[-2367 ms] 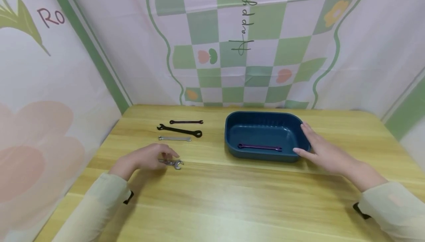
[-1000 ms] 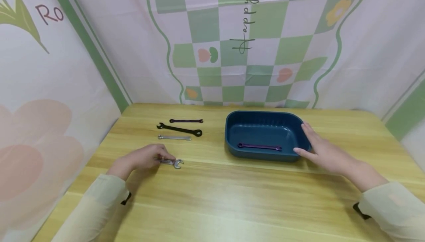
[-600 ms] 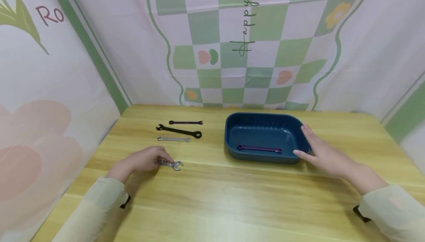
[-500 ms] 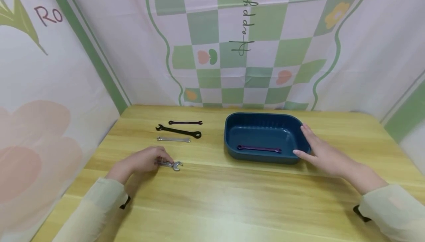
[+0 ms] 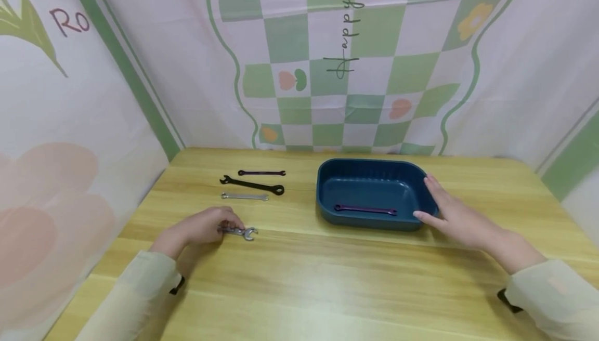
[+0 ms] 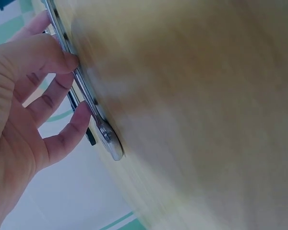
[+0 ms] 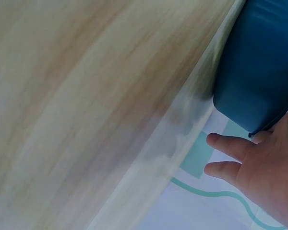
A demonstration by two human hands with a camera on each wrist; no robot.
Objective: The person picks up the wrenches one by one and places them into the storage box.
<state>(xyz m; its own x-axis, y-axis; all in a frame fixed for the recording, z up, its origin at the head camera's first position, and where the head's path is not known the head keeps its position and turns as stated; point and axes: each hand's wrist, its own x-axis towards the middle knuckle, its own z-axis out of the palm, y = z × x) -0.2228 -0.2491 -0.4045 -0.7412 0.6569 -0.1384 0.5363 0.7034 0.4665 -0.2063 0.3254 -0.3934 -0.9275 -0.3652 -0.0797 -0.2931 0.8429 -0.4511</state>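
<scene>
My left hand point(image 5: 208, 224) pinches a silver combination wrench point(image 5: 248, 233) low over the table at the left. In the left wrist view the thumb and fingers meet along the wrench's shank point(image 6: 89, 91), and its rounded end reaches beyond the little finger. At the right end of a dark blue plastic bin point(image 5: 374, 221), my right hand point(image 5: 460, 221) rests against the rim with its fingers spread and fairly straight. The right wrist view shows two fingers point(image 7: 225, 146) extended below the bin's outer wall. A purple wrench point(image 5: 365, 209) lies inside the bin, near its front wall.
Beyond my left hand, three wrenches lie in a loose stack of rows: a small silver one point(image 5: 244, 196), a larger black one point(image 5: 252, 185) and a small dark purple one point(image 5: 262, 173). A printed curtain point(image 5: 327, 70) hangs behind the wooden table point(image 5: 318, 289).
The left hand's raised fingers have come down and taken hold of the silver wrench. Over the last half second both hands have stayed almost still. The bin has not moved.
</scene>
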